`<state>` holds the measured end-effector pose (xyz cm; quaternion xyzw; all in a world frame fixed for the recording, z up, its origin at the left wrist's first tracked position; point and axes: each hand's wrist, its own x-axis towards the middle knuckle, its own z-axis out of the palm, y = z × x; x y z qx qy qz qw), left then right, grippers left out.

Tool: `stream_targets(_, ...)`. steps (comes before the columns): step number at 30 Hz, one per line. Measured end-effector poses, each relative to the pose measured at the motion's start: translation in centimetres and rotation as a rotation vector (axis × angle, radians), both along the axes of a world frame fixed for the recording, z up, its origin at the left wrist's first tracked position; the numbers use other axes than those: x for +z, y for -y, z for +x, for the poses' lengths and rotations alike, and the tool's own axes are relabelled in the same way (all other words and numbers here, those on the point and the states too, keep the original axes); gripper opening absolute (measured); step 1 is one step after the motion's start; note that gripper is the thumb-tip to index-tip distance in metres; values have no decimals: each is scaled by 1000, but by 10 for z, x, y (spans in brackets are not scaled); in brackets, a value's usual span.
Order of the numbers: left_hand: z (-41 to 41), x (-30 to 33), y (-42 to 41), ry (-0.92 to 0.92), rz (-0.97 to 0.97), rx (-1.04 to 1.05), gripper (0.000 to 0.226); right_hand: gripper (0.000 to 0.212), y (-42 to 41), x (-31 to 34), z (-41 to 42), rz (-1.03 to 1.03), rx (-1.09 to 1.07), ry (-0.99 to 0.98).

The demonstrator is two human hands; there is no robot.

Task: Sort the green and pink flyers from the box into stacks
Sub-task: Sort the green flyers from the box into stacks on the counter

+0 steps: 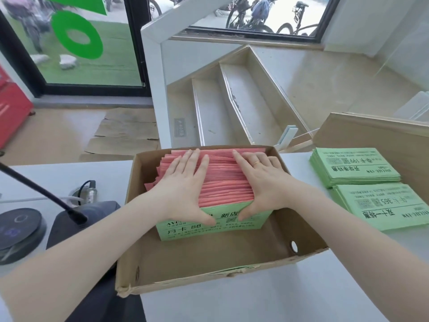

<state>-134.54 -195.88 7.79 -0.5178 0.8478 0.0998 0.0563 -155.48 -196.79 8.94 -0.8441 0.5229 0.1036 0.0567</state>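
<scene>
— What can we read on the paper?

— On the green flyer [213, 223] standing at the near end of the bundle we make out "月卡 88" and "新店" beside a QR code; the small print is too blurred. The two green stacks on the bench [255, 303] to the right lie upside down to us: the far stack [352, 166] shows "199", the near stack [385, 205] shows "365".

— And the pink flyers [222, 175]?

— We see them packed on edge in the far half of the cardboard box [209, 277], salmon pink, edges a little uneven on the left, with the green one set against their near face.

— Our hands?

— Both lie palm down on the bundle. The left hand [183, 189] and the right hand [264, 184] have fingers straight along the top edges, thumbs pressed on the green flyer's face; a ring shows on the right hand. Neither curls round anything
</scene>
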Motion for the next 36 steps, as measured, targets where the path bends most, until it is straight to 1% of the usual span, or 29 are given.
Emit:
stream_targets(3, -3, 3, -2, 6, -57, 31, 133, 138, 4, 3, 3, -1, 20, -36)
stream_targets(7, -4, 7, 6, 39, -104, 28, 129, 137, 10, 3, 4, -101, 107, -95)
stream_targets(8, -4, 7, 7, 41, -107, 17, 128, 136, 11, 3, 4, -94, 118, -102)
stream_targets(12, -2, 9, 10, 15, -48, -2, 131, 130, 11, 4, 5, 88, 27, -13)
stream_targets(14, -2, 10, 12, 23, -18, -22, 133, 131, 11, 6, 5, 103, 25, -11)
stream_targets(16, -2, 10, 9, 16, -2, -46, 133, 133, 10, 5, 7, 91, 55, -53)
stream_targets(20, -3, 10, 2, -18, -30, -83, 128, 136, 8, 2, 7, 90, 96, -108)
stream_targets(22, -7, 14, 7, 22, -43, -90, 133, 136, 9, 5, 8, 98, 101, -130)
stream_targets(25, -13, 19, 17, 151, -34, -104, 139, 132, 15, 7, 12, 38, 134, -174)
stream_targets(29, -8, 23, 22, 100, 2, -100, 136, 127, 19, 8, 15, 37, 124, -139)
stream_targets(33, -15, 21, 9, 200, -33, -174, 131, 122, 7, 4, 11, 93, 137, -103)
stream_targets(36, -16, 19, 10, 172, -13, -179, 131, 121, 7, 3, 9, 96, 154, -95)
